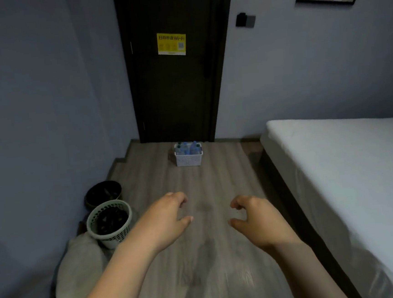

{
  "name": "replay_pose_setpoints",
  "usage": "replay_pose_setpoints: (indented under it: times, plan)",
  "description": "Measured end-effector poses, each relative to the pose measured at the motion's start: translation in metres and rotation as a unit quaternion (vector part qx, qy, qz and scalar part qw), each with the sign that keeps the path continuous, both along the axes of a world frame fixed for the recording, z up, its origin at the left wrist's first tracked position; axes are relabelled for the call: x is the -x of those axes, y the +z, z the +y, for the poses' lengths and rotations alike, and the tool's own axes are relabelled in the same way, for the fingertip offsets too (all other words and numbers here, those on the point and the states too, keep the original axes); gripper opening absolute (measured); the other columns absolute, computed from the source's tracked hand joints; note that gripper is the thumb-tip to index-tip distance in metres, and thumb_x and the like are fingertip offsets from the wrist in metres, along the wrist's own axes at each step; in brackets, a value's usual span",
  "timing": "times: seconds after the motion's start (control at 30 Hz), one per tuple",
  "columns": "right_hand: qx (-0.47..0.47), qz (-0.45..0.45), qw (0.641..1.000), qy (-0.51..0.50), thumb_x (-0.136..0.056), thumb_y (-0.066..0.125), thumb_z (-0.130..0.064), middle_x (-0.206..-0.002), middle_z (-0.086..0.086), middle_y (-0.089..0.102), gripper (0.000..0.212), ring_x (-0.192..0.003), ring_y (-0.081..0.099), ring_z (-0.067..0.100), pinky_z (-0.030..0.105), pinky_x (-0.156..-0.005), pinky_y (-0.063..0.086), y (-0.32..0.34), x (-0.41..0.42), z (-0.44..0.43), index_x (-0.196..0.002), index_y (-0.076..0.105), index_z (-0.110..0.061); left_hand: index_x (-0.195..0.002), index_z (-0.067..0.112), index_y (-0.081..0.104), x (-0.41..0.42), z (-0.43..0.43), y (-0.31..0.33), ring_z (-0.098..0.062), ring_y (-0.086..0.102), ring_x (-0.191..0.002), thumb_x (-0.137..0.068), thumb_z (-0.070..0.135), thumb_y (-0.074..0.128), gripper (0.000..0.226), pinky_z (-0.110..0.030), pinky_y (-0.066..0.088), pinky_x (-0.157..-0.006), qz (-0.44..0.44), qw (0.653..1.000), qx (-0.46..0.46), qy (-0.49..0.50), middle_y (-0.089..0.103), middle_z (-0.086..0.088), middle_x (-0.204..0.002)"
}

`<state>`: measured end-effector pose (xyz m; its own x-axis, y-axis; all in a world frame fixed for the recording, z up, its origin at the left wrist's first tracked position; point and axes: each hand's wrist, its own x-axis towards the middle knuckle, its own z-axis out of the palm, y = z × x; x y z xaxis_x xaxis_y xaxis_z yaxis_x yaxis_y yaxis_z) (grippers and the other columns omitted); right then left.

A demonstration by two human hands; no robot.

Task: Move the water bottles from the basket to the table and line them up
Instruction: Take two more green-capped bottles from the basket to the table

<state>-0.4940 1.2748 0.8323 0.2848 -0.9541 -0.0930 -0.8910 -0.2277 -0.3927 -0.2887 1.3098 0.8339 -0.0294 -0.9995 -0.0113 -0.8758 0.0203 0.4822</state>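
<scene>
A small white perforated basket (189,160) stands on the wooden floor in front of a dark door. Several clear water bottles (187,147) with blue labels stand upright inside it. My left hand (167,216) and my right hand (253,217) are stretched out over the floor, well short of the basket. Both hands hold nothing, and their fingers hang loosely curled. No table is in view.
A bed with a white sheet (349,173) fills the right side. Against the left wall stand a pale green mesh bin (110,224) and a dark bin (104,193), with a whitish bundle (80,270) beside them. The dark door (175,79) carries a yellow Wi-Fi notice.
</scene>
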Motion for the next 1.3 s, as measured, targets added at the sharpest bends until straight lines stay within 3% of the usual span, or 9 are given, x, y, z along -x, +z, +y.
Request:
replay_pose_setpoints:
  times: [0.17,0.3,0.53,0.97,1.3]
  plan:
    - [-0.013,0.019,1.0,0.005,-0.089,0.062,-0.032,-0.129,-0.003,0.057,0.042,-0.118,0.053,0.014,0.028,-0.099,0.045,-0.003,-0.024,-0.093,-0.129,0.053,-0.024,-0.123,0.018,0.051,-0.02,-0.089,-0.007,-0.013,0.052,-0.112,-0.088,0.033,0.06,0.039,-0.019,0.036,-0.091,-0.008,1.0,0.003,0.004,0.054,0.002,-0.122]
    - [-0.011,0.012,1.0,0.01,-0.089,0.063,-0.035,-0.123,-0.005,0.057,0.04,-0.111,0.055,0.012,0.026,-0.095,0.047,-0.009,-0.036,-0.173,-0.126,0.052,-0.026,-0.123,0.021,0.05,-0.033,-0.167,-0.012,-0.01,0.051,-0.112,-0.089,0.035,0.059,0.039,-0.017,0.035,-0.088,-0.01,1.0,-0.009,0.01,0.052,0.004,-0.123]
    - [0.013,0.012,1.0,0.024,-0.087,0.064,-0.036,-0.12,-0.009,0.059,0.04,-0.105,0.057,0.006,0.022,-0.091,0.05,-0.006,-0.052,-0.318,-0.125,0.052,-0.03,-0.125,0.022,0.05,-0.052,-0.302,-0.009,-0.009,0.05,-0.116,-0.089,0.036,0.059,0.039,-0.023,0.041,-0.097,-0.001,0.999,-0.021,0.037,0.052,0.005,-0.127]
    - [0.017,0.021,0.999,0.026,-0.084,0.067,-0.039,-0.114,-0.011,0.061,0.041,-0.095,0.058,0.003,0.017,-0.078,0.048,-0.038,-0.114,-0.537,-0.122,0.054,-0.031,-0.121,0.028,0.051,-0.116,-0.52,-0.038,-0.002,0.05,-0.108,-0.086,0.038,0.063,0.038,-0.02,0.042,-0.091,0.023,0.998,-0.038,0.052,0.053,0.011,-0.123]
    - [0.014,0.005,1.0,0.0,-0.086,0.065,-0.037,-0.12,-0.011,0.058,0.038,-0.105,0.056,0.004,0.019,-0.086,0.048,-0.041,-0.188,-0.715,-0.122,0.054,-0.032,-0.115,0.032,0.053,-0.201,-0.711,-0.047,0.001,0.048,-0.096,-0.083,0.037,0.066,0.034,-0.016,0.038,-0.078,0.024,0.998,-0.031,0.048,0.055,0.013,-0.116]
